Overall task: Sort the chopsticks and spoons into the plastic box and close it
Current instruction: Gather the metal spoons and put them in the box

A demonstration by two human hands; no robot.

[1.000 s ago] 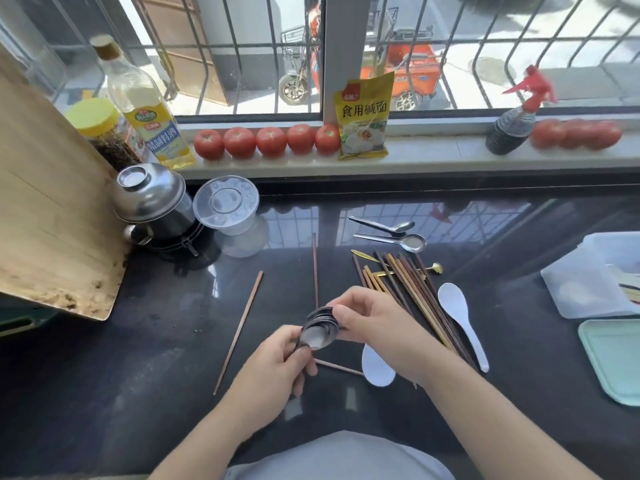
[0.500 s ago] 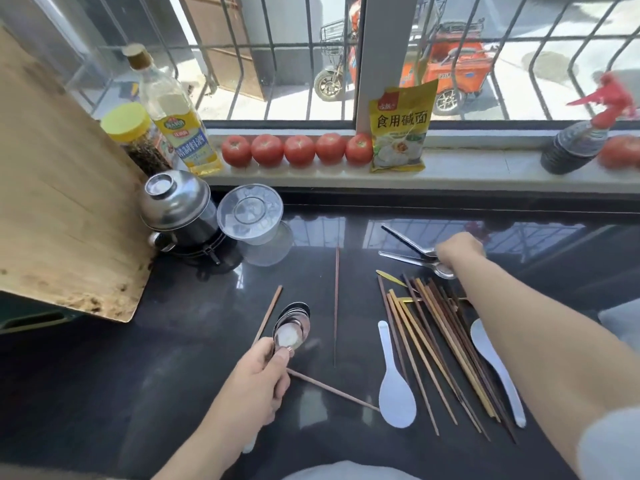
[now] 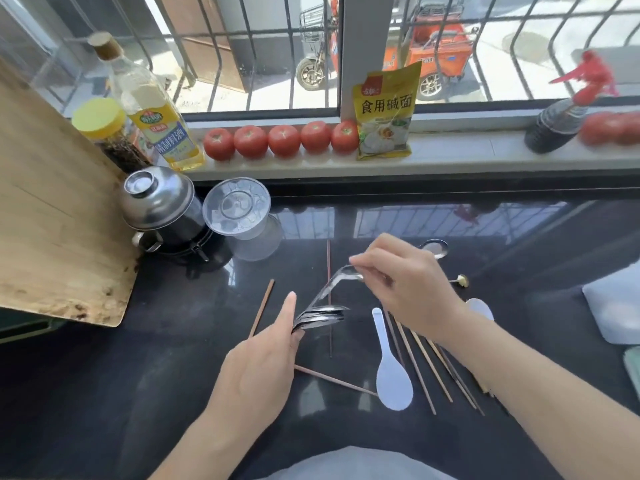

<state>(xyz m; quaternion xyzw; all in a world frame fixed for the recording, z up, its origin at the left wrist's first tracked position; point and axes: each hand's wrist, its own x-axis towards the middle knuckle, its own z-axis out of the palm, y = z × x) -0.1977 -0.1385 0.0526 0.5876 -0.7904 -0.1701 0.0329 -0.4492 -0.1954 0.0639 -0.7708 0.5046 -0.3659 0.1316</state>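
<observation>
A stack of metal spoons sits above the black counter, gripped in the left hand — index finger straight. The right hand pinches one more metal spoon, its handle slanting down onto the stack. Loose chopsticks and a white plastic spoon lie beside — on the counter.

Our left hand reaches in from below, fingers curled closed around what it grips, index finger pointing straight up. Our right hand comes in from the lower right, forearm bare, palm down, thumb and fingertips pinched together.
</observation>
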